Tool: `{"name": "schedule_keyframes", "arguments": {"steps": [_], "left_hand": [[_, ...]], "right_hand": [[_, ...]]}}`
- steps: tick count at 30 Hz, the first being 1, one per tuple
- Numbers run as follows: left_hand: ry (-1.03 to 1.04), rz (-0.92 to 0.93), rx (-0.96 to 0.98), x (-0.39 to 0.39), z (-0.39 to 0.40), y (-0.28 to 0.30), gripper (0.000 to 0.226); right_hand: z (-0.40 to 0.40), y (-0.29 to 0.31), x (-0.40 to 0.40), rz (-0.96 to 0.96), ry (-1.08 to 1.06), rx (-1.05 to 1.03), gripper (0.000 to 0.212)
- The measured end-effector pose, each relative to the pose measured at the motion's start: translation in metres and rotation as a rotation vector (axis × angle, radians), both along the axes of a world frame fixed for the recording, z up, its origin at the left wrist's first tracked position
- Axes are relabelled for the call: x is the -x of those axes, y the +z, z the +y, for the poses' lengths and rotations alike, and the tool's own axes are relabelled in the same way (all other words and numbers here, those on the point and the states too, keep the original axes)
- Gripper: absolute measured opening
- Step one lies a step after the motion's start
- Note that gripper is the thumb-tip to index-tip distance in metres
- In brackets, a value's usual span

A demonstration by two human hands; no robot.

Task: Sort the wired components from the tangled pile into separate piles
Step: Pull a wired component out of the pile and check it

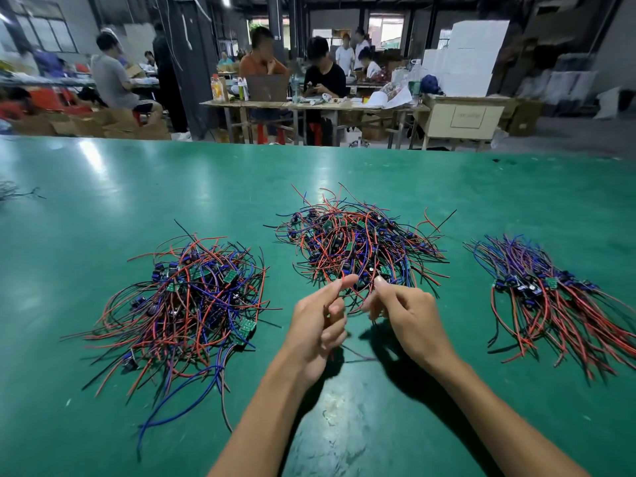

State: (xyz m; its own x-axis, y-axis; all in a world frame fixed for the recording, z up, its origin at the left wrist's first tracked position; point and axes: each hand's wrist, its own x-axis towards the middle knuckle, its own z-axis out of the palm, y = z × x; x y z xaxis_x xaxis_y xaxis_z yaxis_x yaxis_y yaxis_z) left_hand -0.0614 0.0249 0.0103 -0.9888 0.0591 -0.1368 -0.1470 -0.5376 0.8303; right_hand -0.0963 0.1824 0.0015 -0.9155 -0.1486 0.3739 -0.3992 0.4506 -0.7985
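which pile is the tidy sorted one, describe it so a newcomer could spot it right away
On the green table three wire heaps lie in a row. The sorted pile is the rightmost, right of the right hand. Unlike the two tangled heaps, its wires run side by side, fanning toward the table's right edge.

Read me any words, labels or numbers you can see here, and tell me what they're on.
No text here can be read.
Cardboard box: faint print inside a drawn rectangle, too blurred to read.
Bottles on the far table: labels too small to read.
Small green circuit boards in the wire piles: no markings can be made out.
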Motion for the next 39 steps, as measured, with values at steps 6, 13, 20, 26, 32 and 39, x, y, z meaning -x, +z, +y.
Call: {"name": "schedule_keyframes", "arguments": {"steps": [6, 13, 20, 26, 32, 39], "left_hand": [[-0.264, 0.120, 0.179, -0.006, 0.000, 0.004, 0.029], [-0.229, 0.117, 0.328, -0.004, 0.000, 0.001, 0.038], [-0.173, 0.035, 0.150, 0.002, -0.004, 0.000, 0.067], [-0.164, 0.133, 0.312, -0.002, 0.002, 0.000, 0.056], [-0.242, 0.198, 0.428, -0.015, 0.008, 0.007, 0.038], [-0.073, 0.238, 0.529, -0.019, 0.003, 0.020, 0.042]], "right_hand": [[-0.005, 0.008, 0.006, -0.402, 0.147, 0.432, 0.050], [0.008, 0.021, 0.004, -0.525, 0.310, 0.714, 0.036], [0.015, 0.026, 0.004, -0.489, 0.322, 0.734, 0.031], [0.014, 0.022, 0.005, -0.406, 0.298, 0.607, 0.034], [0.001, 0.019, -0.006, -0.132, 0.306, 0.445, 0.026], [-0.004, 0.029, -0.018, 0.064, 0.139, 0.208, 0.025]]}}
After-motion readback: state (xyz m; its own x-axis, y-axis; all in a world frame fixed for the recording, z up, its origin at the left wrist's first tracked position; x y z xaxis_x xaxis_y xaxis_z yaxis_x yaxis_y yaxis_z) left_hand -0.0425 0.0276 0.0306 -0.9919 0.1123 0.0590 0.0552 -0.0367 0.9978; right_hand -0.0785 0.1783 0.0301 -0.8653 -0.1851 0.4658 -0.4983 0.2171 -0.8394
